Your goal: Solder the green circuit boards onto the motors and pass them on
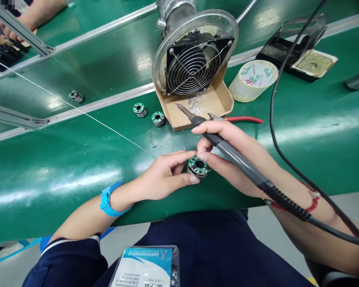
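My left hand (163,175) is closed round the side of a small cylindrical motor with a green ring-shaped circuit board (194,165) on top. Thumb and index finger of my right hand (227,155) touch the board's upper right edge. That same hand also carries a soldering iron (227,149) along the index finger, its metal tip pointing up and left over a cardboard tray (179,123). A thin white thread-like line runs from the upper left to behind my left hand. Whether the right fingertips pinch a small piece is hidden.
Two similar motors (140,110) stand left of the tray. A round fan (194,67) in a metal hood rises behind it. Red-handled cutters (243,119) lie at its front right. A tape roll (253,81), a black iron stand (299,52) and a hanging black cable are at right. Another person's hand shows upper left.
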A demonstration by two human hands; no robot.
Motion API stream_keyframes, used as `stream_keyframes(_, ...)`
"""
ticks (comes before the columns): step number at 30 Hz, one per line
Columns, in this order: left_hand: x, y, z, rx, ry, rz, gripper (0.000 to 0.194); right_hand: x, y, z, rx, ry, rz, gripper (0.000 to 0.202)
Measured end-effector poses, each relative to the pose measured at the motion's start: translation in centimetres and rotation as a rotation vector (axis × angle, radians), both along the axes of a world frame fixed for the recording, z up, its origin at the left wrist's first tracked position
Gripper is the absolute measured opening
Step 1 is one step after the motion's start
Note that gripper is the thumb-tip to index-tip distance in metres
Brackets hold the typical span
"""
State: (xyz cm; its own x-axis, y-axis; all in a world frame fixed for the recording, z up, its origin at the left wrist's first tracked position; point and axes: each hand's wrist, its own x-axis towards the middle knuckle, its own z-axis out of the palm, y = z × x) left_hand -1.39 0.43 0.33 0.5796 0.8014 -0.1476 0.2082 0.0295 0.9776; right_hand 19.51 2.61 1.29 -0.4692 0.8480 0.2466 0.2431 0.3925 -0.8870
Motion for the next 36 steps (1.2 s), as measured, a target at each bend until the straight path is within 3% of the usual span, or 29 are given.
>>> stream_keyframes(4, 0.2, 0.3, -0.3, 0.004, 0.036, 0.004, 0.047, -0.1, -0.2, -0.9, 0.017, 0.030, 0.011, 0.032)
stream_keyframes(7, 0.5, 0.7, -1.0, 0.074, 0.081, 0.054, 0.042, -0.2, -0.4, -2.0, 0.037, 0.030, -0.084, 0.043)
stream_keyframes(10, 0.9, 1.2, -2.0, 0.229, 0.196, 0.131, 0.032, -0.6, -0.7, -3.5, 0.125, -0.153, -0.211, 0.061)
stream_keyframes(12, 1.0, 1.5, -2.7, 0.271, 0.270, 0.154, 0.030, -0.9, -0.8, -4.4, 0.203, -0.318, -0.226, 0.058)
stream_keyframes(15, 0.5, 1.8, -4.0, 0.136, 0.227, 0.205, 0.036, -1.3, -0.6, -5.4, 0.298, -0.461, -0.201, 0.046)
stream_keyframes(18, -0.4, 2.2, -4.8, -0.051, 0.058, 0.285, 0.029, -1.2, -0.1, -5.7, 0.298, -0.472, -0.116, 0.046)
stream_keyframes(20, -0.8, 2.3, -4.9, -0.077, -0.013, 0.317, 0.019, -0.9, 0.0, -5.5, 0.282, -0.433, -0.059, 0.046)
stream_keyframes(22, -1.1, 2.4, -4.8, 0.000, 0.002, 0.315, 0.013, -0.4, -0.2, -5.1, 0.276, -0.361, -0.049, 0.048)
stream_keyframes(28, -0.7, 1.8, -4.2, 0.386, 0.152, 0.268, 0.028, 1.8, -3.0, -4.8, 0.214, -0.067, -0.369, 0.044)
stream_keyframes(32, -0.5, 1.5, -4.1, 0.450, 0.173, 0.233, 0.031, 2.7, -4.6, -5.2, 0.012, 0.199, -0.494, 0.024)
stream_keyframes(36, -0.5, 1.6, -4.1, 0.457, 0.182, 0.233, 0.031, 2.9, -4.6, -5.3, -0.099, 0.260, -0.500, 0.016)
